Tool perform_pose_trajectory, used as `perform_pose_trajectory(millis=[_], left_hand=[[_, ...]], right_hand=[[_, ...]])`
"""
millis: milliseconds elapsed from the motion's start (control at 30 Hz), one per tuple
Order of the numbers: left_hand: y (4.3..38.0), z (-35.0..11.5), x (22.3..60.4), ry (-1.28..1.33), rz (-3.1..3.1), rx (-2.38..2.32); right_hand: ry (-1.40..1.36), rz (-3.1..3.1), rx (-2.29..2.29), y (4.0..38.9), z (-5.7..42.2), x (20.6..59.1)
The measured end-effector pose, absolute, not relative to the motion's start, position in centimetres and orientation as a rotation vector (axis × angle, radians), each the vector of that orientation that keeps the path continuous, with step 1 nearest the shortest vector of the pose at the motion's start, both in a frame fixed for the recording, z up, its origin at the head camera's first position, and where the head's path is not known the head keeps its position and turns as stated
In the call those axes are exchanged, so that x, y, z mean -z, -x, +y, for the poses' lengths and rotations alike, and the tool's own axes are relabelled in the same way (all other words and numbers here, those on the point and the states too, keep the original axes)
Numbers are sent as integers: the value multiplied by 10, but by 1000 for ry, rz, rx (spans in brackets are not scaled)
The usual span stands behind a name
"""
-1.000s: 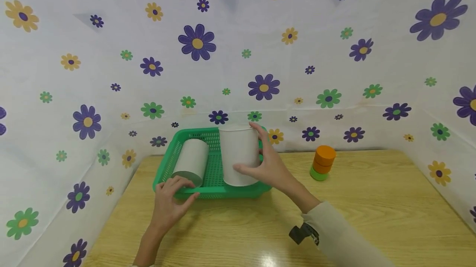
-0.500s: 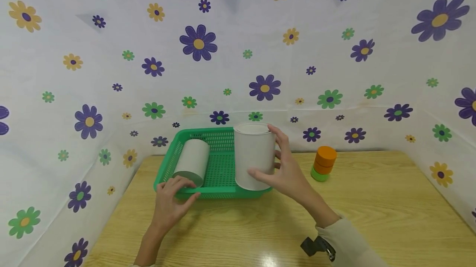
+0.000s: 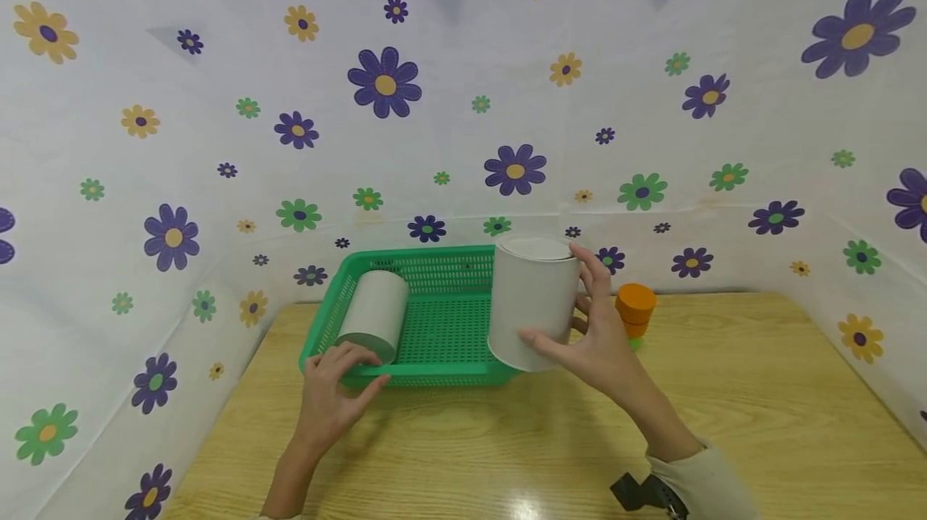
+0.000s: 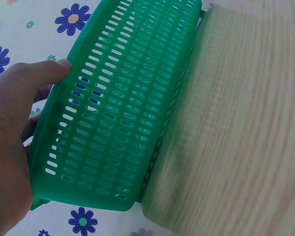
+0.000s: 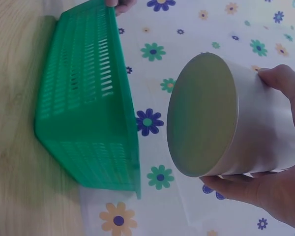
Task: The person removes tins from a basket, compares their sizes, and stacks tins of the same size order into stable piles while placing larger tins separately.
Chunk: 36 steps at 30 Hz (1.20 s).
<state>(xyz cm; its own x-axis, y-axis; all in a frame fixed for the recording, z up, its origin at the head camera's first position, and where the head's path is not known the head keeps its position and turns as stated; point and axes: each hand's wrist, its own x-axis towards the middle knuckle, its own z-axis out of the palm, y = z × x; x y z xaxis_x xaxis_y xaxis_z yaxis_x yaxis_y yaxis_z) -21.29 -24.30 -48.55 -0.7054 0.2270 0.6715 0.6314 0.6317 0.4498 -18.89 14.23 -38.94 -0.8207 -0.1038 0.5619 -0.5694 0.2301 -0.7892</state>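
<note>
My right hand (image 3: 608,351) grips a large white cylindrical canister (image 3: 532,303) round its side, thumb in front and fingers behind. The canister is upright, slightly tilted, raised at the right end of the green plastic basket (image 3: 442,376). Its flat bottom shows in the right wrist view, above the level of the basket's rim. My left hand (image 3: 329,403) holds the basket's near rim at the left; in the left wrist view the thumb (image 4: 61,70) lies on one side of the rim, fingers on the other. A second white canister (image 3: 376,311) lies on its side in the basket's left part.
A small stack of two orange pieces (image 3: 635,307) over a green one stands on the wooden table (image 3: 724,407), partly hidden by the right hand. A flowered cloth (image 3: 449,45) hangs behind the table and along both sides.
My right hand has carried the canister rightward, from above the basket's inside to its right end, and now covers part of the orange stack. The left hand and basket have stayed put.
</note>
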Motion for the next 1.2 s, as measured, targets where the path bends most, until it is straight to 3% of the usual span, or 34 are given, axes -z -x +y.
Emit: perform_pose_trajectory(millis=[1200], left_hand=[[213,-244,487,667,-2289,954]], right_hand=[[-436,-1960,-1490,183,233,375]])
